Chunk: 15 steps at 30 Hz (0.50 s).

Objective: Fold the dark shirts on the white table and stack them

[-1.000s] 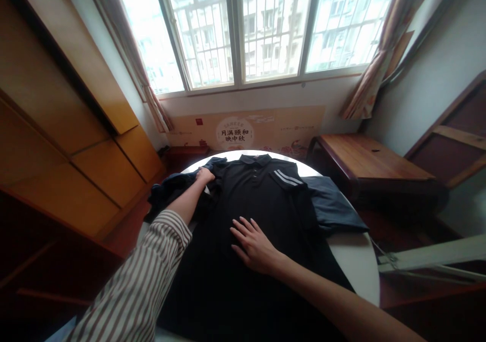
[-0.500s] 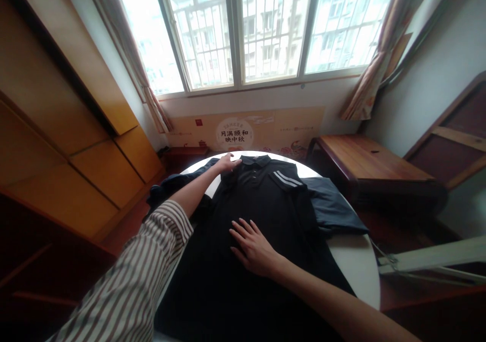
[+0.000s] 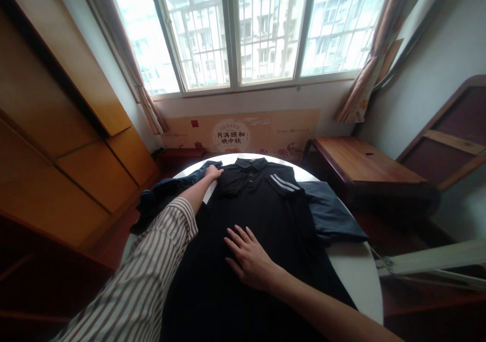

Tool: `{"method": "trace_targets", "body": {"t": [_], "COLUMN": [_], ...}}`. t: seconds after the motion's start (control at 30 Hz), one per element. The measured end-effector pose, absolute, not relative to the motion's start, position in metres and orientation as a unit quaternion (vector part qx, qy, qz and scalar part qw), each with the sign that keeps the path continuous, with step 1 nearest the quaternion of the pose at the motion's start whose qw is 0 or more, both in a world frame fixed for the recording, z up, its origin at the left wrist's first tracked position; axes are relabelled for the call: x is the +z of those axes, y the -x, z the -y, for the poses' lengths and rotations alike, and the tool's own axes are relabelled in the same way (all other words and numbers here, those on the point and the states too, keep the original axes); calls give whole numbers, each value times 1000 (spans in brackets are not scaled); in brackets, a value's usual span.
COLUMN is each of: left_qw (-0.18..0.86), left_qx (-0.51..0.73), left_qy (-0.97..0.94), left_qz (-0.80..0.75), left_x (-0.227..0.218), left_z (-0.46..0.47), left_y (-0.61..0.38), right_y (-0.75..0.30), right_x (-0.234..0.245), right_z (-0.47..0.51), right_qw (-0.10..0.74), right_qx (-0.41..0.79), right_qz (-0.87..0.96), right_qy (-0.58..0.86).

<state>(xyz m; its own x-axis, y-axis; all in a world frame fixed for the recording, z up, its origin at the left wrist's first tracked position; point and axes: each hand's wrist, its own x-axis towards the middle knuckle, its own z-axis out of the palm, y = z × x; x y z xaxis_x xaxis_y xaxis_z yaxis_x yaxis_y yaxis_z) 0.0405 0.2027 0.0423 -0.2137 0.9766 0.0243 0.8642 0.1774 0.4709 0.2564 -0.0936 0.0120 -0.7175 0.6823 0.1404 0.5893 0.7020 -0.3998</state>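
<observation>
A black polo shirt [image 3: 261, 215] lies front up on the white round table [image 3: 355, 266], its collar at the far edge. Two pale stripes cross its right-hand sleeve. At the shirt's far left shoulder, my left hand [image 3: 213, 172] has its fingers closed on the fabric edge; the fingertips are partly hidden. My right hand [image 3: 248, 256] rests palm down on the middle of the shirt, fingers spread.
Dark blue clothing [image 3: 159, 195] lies bunched at the table's left edge, and a folded grey-blue garment [image 3: 330, 210] is at the right, partly under the shirt. A wooden table [image 3: 364, 157] stands beyond on the right. Wooden cabinets [image 3: 102, 169] are on the left.
My left hand has moved left from beside the collar to the shirt's left shoulder, and its fingers have closed. My right hand stays flat on the shirt. The view has shifted slightly.
</observation>
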Motion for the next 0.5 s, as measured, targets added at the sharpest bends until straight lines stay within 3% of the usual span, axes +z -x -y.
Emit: {"method": "trace_targets", "body": {"t": [0.3, 0.5], "left_qw": [58, 11], "left_qx": [172, 138], "left_qy": [-571, -706], "left_qz": [-800, -695], "left_x": [44, 34], "left_z": [-226, -215], "left_y": [-21, -41], "right_y": [-257, -255], "right_x": [12, 11], "right_z": [93, 94], "right_qw": [143, 149], "right_qx": [172, 161], "right_qz": [910, 908], "right_qy": [350, 356]}}
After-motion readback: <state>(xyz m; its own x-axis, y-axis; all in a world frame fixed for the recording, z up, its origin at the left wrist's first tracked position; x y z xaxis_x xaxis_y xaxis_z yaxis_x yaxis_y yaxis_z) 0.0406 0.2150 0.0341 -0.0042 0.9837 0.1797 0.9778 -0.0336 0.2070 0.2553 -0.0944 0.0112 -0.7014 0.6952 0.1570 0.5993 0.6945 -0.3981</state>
